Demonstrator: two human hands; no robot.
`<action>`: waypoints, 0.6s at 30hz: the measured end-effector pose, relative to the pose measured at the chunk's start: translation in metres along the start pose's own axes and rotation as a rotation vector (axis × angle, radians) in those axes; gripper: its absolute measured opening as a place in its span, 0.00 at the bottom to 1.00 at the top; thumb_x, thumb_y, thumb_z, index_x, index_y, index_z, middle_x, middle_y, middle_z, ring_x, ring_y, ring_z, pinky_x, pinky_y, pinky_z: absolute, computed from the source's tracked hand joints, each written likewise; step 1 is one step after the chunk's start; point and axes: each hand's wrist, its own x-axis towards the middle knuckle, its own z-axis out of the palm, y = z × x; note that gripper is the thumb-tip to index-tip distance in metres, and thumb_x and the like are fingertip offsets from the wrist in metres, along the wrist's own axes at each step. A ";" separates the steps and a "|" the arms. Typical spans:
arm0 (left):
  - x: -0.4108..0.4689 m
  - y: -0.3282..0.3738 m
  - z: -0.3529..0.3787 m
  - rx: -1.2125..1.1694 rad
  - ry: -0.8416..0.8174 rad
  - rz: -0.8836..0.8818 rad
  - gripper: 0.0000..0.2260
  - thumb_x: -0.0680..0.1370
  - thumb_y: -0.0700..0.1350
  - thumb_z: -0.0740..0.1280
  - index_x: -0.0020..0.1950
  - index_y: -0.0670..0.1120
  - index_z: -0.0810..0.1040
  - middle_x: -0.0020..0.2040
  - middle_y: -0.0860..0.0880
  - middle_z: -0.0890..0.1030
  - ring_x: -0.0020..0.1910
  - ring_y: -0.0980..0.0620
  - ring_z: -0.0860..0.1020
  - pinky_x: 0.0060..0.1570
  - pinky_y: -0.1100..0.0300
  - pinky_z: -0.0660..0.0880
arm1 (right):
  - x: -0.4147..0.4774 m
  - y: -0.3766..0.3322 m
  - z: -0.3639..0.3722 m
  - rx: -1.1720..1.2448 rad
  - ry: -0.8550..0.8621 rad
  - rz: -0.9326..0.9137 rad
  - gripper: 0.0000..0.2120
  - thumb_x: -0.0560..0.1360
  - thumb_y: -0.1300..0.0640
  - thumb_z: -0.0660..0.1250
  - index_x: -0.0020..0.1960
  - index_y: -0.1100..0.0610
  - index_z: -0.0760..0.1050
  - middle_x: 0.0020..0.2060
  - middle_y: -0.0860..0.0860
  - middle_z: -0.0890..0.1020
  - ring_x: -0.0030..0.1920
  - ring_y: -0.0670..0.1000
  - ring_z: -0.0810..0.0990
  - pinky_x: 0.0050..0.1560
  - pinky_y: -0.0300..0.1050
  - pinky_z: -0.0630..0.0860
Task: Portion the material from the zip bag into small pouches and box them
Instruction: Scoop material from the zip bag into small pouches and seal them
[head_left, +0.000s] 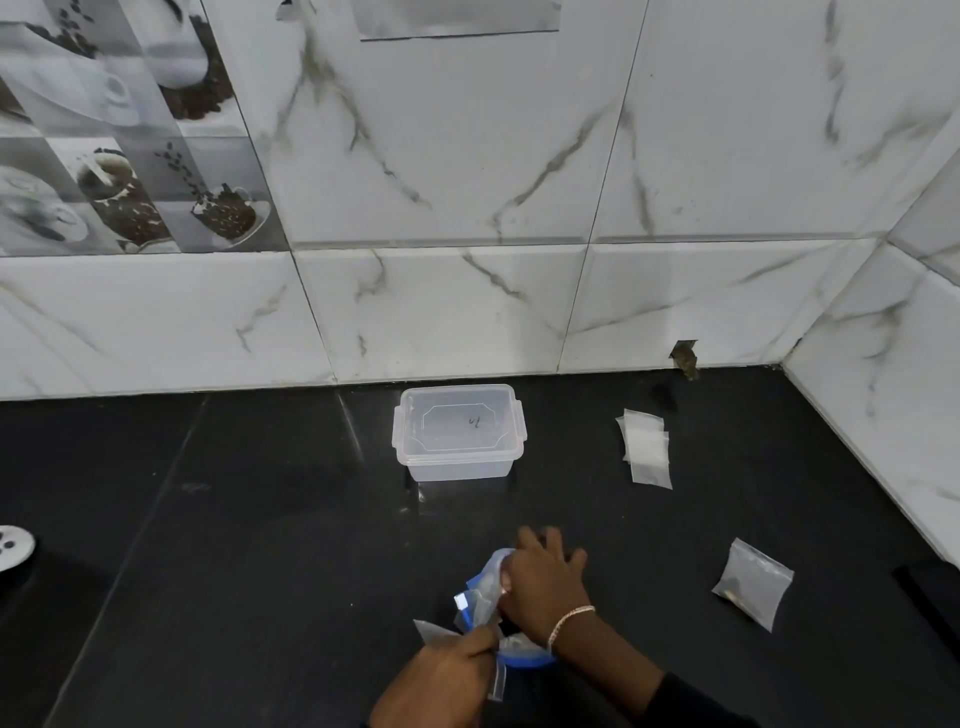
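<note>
A see-through plastic box (460, 465) with a clipped-on lid (457, 423) sits on the shiny black table (234, 519), close to the white marble wall tiles (441, 312). In front of the box, both hands work on a crinkly clear zip bag (483, 584) with a blue strip. The right hand (545, 582) curls over the top of the bag and grips it. The left hand (447, 670) pinches its lower edge. To the right of the box lies a flat stack of small clear pouches (647, 447). Further right of the box, nearer the front, lies one small pouch (753, 582) with dark bits in its bottom corner.
</note>
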 end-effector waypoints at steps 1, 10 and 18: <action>0.005 -0.001 0.000 -0.066 -0.029 -0.014 0.24 0.51 0.53 0.75 0.41 0.55 0.68 0.24 0.61 0.75 0.20 0.63 0.73 0.23 0.73 0.68 | -0.001 0.005 -0.008 0.012 -0.035 -0.027 0.15 0.74 0.49 0.66 0.58 0.53 0.78 0.65 0.53 0.70 0.69 0.60 0.64 0.64 0.65 0.63; 0.012 0.005 -0.035 -0.377 0.064 -0.017 0.16 0.75 0.51 0.50 0.51 0.53 0.76 0.52 0.58 0.77 0.43 0.56 0.80 0.42 0.66 0.73 | -0.006 0.024 -0.025 0.245 0.107 -0.105 0.12 0.74 0.47 0.67 0.45 0.57 0.79 0.43 0.49 0.71 0.47 0.55 0.78 0.45 0.44 0.69; 0.021 0.009 -0.059 -0.519 0.095 0.025 0.15 0.74 0.53 0.52 0.46 0.52 0.78 0.50 0.59 0.78 0.46 0.60 0.78 0.46 0.72 0.70 | -0.011 0.026 -0.037 0.254 0.170 -0.189 0.12 0.77 0.50 0.59 0.52 0.55 0.76 0.53 0.52 0.77 0.53 0.55 0.78 0.49 0.45 0.68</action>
